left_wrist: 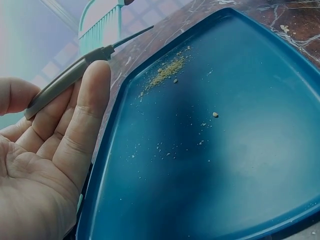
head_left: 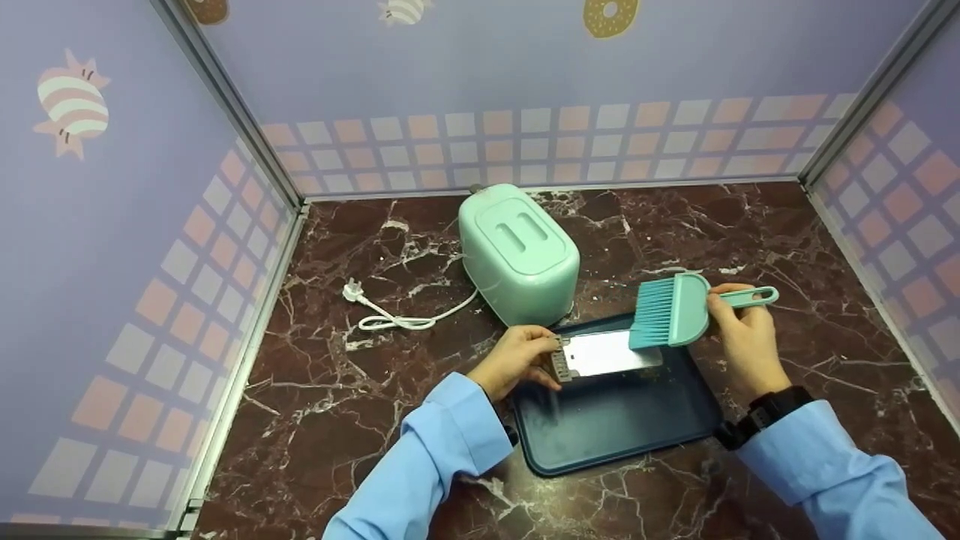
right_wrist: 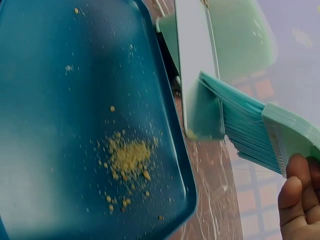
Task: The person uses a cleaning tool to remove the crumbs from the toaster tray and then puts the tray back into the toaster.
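Observation:
My left hand (head_left: 517, 360) grips the brown end of a flat, shiny metal crumb tray (head_left: 604, 354), thumb on one face and fingers behind it. The crumb tray is held out over a dark blue serving tray (head_left: 615, 431). In my right hand (head_left: 750, 341) is a mint-green brush (head_left: 691, 311), pinched by its handle. The brush's bristles (right_wrist: 245, 125) touch the crumb tray's face near its far end. A small heap of yellowish crumbs (right_wrist: 131, 159) lies on the serving tray, with finer bits scattered around it.
A mint-green toaster (head_left: 525, 247) stands behind the serving tray, slots facing up. Its white cord (head_left: 397, 322) runs left, ending in a plug (head_left: 352, 291). Patterned panels (head_left: 540, 142) enclose the marbled brown table (head_left: 360, 435) at back and sides.

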Demonstrator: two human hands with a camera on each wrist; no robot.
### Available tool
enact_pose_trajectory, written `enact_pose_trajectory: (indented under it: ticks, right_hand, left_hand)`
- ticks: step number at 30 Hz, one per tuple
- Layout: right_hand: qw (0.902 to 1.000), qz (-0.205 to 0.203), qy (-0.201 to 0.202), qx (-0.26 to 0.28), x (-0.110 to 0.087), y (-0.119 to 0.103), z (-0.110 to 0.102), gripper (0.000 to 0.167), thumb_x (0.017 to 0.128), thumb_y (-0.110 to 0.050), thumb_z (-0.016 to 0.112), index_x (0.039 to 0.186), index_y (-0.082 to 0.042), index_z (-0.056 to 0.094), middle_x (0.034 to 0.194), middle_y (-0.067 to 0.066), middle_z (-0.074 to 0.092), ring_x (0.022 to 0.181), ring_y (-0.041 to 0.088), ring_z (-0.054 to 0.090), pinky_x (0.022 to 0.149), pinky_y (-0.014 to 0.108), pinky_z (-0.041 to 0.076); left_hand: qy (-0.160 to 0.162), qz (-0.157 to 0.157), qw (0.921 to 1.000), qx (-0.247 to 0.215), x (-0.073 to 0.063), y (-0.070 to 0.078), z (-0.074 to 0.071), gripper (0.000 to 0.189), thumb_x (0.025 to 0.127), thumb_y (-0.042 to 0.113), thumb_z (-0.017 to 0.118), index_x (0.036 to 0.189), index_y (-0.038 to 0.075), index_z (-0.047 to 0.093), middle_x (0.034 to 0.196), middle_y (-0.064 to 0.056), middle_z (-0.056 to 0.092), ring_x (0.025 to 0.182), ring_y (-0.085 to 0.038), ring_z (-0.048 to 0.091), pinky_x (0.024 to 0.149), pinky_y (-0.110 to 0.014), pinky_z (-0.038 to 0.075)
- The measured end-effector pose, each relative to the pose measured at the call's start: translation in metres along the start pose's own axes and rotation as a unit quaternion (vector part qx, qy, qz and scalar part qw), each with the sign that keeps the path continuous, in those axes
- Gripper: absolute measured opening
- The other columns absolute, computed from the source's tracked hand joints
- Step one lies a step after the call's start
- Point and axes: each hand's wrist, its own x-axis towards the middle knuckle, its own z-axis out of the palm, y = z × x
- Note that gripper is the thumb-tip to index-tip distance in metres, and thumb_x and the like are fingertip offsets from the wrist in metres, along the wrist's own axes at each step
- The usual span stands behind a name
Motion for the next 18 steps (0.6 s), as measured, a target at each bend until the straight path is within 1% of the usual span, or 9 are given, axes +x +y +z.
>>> enact_pose_trajectory:
  ticks: [1,4,6,8,11,14,16,18]
  right_hand:
    - [1.0,0.001,0.007,-0.001,0.001,0.0,-0.002,0.035,0.105,-0.026,0.059,0.127,0.0,0.051,0.103,0.009,0.06,0.076,0.012,0.06,0.058,0.02,0.054]
    - [0.999,0.0,0.028,-0.036,0.004,0.001,-0.008,0.032,0.105,-0.027,0.058,0.125,-0.002,0.053,0.101,0.007,0.061,0.076,0.01,0.061,0.059,0.018,0.055]
    - [0.9986,0.003,0.035,-0.039,0.005,0.002,-0.011,0.03,0.105,-0.026,0.058,0.124,-0.003,0.054,0.102,0.007,0.061,0.077,0.01,0.063,0.06,0.019,0.057]
    - [0.9982,0.007,0.046,-0.039,0.007,0.002,-0.014,0.028,0.105,-0.024,0.058,0.123,-0.003,0.055,0.099,0.007,0.061,0.074,0.009,0.063,0.058,0.018,0.057]
    - [0.9956,0.003,0.067,-0.067,0.008,0.001,-0.017,0.025,0.105,-0.024,0.055,0.122,-0.005,0.055,0.094,0.005,0.061,0.068,0.009,0.061,0.054,0.018,0.055]
    - [0.9902,-0.001,0.097,-0.101,0.008,-0.001,-0.016,0.023,0.106,-0.025,0.052,0.121,-0.008,0.056,0.09,0.004,0.059,0.063,0.008,0.056,0.051,0.017,0.051]
    - [0.9888,-0.006,0.116,-0.094,0.008,-0.003,-0.014,0.022,0.106,-0.024,0.053,0.121,-0.009,0.056,0.089,0.005,0.058,0.062,0.01,0.054,0.05,0.018,0.049]
    - [0.9882,-0.019,0.129,-0.08,0.008,-0.004,-0.011,0.022,0.106,-0.022,0.054,0.122,-0.007,0.057,0.091,0.005,0.057,0.066,0.011,0.053,0.053,0.018,0.048]
  left_hand:
    - [0.0,0.0,1.0,-0.001,0.0,0.0,0.0,0.016,0.099,0.008,0.059,0.103,-0.006,0.066,0.085,-0.016,0.07,0.066,-0.025,0.07,0.064,-0.045,0.067]
    - [0.001,0.001,1.0,-0.002,0.001,-0.001,-0.001,0.015,0.099,0.008,0.06,0.103,-0.006,0.066,0.085,-0.015,0.07,0.067,-0.025,0.07,0.063,-0.045,0.067]
    - [0.003,0.001,1.0,-0.004,0.0,-0.001,-0.001,0.015,0.099,0.007,0.06,0.103,-0.006,0.066,0.086,-0.016,0.07,0.067,-0.025,0.07,0.063,-0.045,0.067]
    - [0.004,0.002,1.0,-0.004,0.0,-0.001,-0.001,0.016,0.099,0.007,0.06,0.103,-0.006,0.066,0.086,-0.016,0.069,0.066,-0.025,0.07,0.063,-0.045,0.067]
    - [0.007,0.004,1.0,-0.005,-0.001,0.0,-0.002,0.016,0.098,0.007,0.06,0.104,-0.007,0.067,0.085,-0.016,0.069,0.066,-0.025,0.07,0.062,-0.045,0.067]
    - [0.011,0.006,0.9999,-0.004,-0.001,-0.001,-0.002,0.017,0.098,0.007,0.06,0.103,-0.007,0.067,0.084,-0.015,0.07,0.065,-0.025,0.07,0.062,-0.044,0.067]
    - [0.013,0.006,0.9999,-0.003,0.0,-0.001,-0.003,0.017,0.098,0.007,0.059,0.104,-0.007,0.067,0.083,-0.015,0.07,0.064,-0.024,0.07,0.062,-0.044,0.067]
    - [0.015,0.006,0.9999,-0.003,0.0,-0.001,-0.003,0.017,0.098,0.006,0.059,0.104,-0.007,0.067,0.083,-0.015,0.07,0.064,-0.024,0.07,0.061,-0.043,0.067]
